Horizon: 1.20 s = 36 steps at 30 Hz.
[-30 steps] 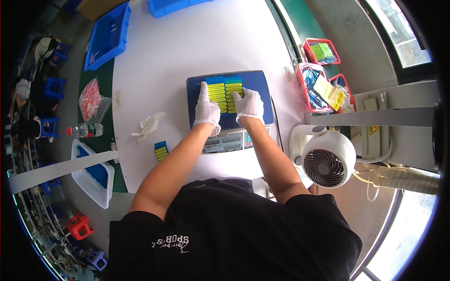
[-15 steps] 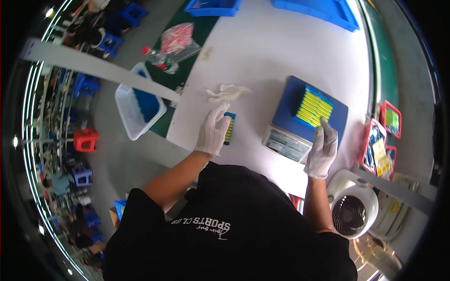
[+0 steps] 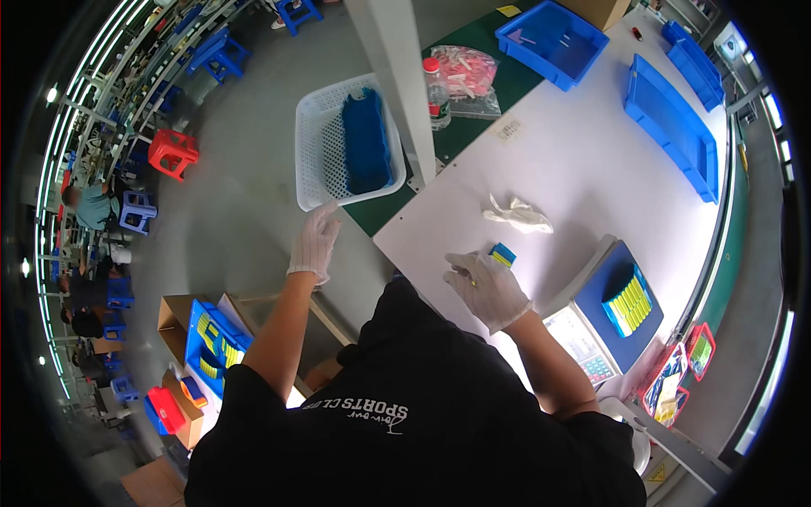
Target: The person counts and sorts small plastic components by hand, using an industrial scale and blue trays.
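Blue-yellow pack (image 3: 504, 253) partly behind right hand (image 3: 487, 291)

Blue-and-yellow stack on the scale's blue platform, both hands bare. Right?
Not bare: the head view shows left hand and right hand in white gloves. The blue-and-yellow stack is on the scale's blue platform, as you say.

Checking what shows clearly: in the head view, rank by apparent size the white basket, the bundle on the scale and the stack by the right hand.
1. White perforated basket
2. Blue-and-yellow bundle on the scale
3. Blue-and-yellow stack, partly hidden by the right hand
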{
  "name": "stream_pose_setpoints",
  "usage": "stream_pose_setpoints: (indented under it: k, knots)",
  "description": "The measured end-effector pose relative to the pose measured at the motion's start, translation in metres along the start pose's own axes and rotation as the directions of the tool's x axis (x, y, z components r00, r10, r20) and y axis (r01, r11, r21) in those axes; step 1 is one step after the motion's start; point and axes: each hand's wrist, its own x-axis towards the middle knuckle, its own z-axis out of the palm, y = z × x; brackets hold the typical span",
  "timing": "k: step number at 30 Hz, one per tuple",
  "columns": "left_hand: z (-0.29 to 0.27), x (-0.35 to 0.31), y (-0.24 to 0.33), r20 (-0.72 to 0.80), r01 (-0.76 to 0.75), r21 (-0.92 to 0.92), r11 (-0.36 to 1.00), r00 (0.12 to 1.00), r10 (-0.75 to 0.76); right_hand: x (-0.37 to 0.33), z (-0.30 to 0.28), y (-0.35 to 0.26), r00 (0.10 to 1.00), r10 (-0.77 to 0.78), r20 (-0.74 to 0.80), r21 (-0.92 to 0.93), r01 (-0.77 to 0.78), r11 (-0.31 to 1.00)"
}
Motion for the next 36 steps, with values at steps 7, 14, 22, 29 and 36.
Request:
stream_pose_setpoints:
  k: [7,14,22,29,36]
  knots:
    - [-0.007,0.121,-0.049,0.150,-0.027,0.023,0.999,0.988,0.023,0.150,0.094,-0.007,0.985,-0.131,-0.115,-0.322,0.088,0.943]
    - [-0.022,0.183,-0.083,0.146,-0.125,0.110,0.986,0.983,0.109,0.220,0.114,-0.026,0.978,-0.147,-0.146,-0.470,0.062,0.880]
    - [-0.007,0.319,-0.006,0.321,-0.582,0.595,0.554,0.804,0.501,0.240,0.134,-0.021,0.997,-0.024,0.075,-0.653,0.067,0.754]
    - [0.005,0.375,0.003,0.555,-0.644,0.707,0.291,0.761,0.336,0.246,0.141,-0.019,0.991,0.062,0.119,-0.593,0.021,0.805]
    - [0.016,0.379,0.032,0.704,-0.700,0.688,0.192,0.708,0.054,0.320,0.138,-0.017,0.998,-0.041,0.038,-0.587,0.055,0.808]
